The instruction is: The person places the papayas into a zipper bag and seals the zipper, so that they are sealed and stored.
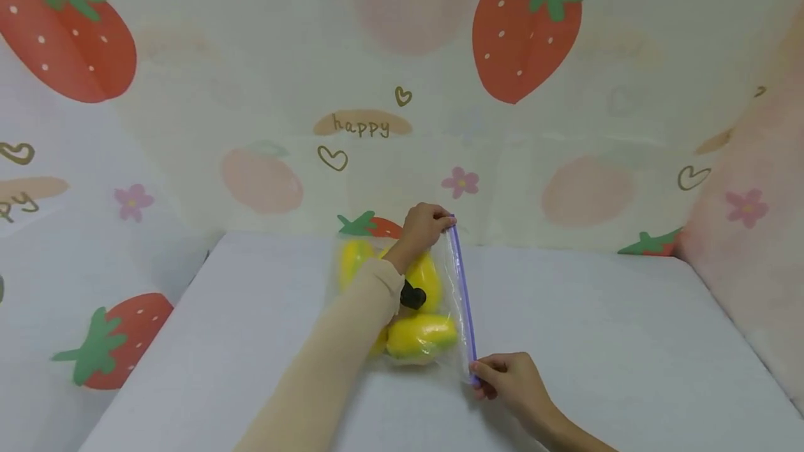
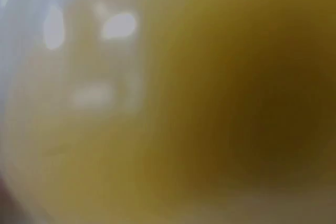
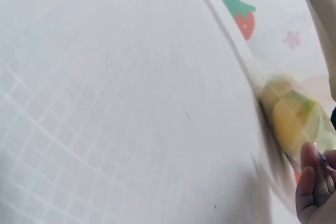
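Observation:
A clear zip bag (image 1: 447,267) with a purple zip strip (image 1: 463,284) lies on the white table, holding several yellow fruits (image 1: 422,337) with greenish patches, mango-like in shape. My left hand (image 1: 427,227) reaches across the bag and pinches the far end of the strip. At the near end, my right hand (image 1: 511,379) pinches the strip's corner between thumb and fingers. The strip runs fairly straight between both hands. In the right wrist view, that hand (image 3: 315,192) appears at the lower right beside a bagged fruit (image 3: 294,121). Blurred yellow fruit (image 2: 94,145) fills the left wrist view.
The white tabletop (image 1: 597,340) stretches out on both sides of the bag. A strawberry-patterned cloth (image 1: 301,89) hangs behind and at the sides. My left sleeve (image 1: 333,361) covers part of the bag, and a small black device (image 1: 412,295) sits at that wrist.

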The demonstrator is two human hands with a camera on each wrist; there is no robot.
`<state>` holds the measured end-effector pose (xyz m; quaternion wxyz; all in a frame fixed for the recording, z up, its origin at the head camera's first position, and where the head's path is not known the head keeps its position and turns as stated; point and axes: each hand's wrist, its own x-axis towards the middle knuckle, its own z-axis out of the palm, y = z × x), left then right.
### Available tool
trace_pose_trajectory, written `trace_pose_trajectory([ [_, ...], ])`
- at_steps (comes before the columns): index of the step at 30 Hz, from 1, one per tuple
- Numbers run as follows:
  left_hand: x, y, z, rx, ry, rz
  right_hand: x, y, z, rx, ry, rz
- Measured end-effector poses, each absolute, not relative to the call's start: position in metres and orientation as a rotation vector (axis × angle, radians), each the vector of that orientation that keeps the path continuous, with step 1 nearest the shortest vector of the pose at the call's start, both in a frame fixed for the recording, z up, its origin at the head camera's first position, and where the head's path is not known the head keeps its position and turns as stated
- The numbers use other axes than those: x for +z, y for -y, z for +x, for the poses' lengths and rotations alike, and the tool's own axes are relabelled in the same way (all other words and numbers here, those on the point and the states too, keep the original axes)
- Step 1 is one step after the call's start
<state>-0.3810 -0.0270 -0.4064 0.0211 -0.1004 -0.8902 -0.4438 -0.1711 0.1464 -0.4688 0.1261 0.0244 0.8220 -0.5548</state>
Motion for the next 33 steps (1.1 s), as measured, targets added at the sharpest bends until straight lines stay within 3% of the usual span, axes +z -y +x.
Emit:
trace_pose_trajectory([
  [33, -0.415, 0.004, -0.369, -1.426, 2.877, -0.375, -0.471, -0.164, -0.176, -1.621, -2.139, -0.057],
])
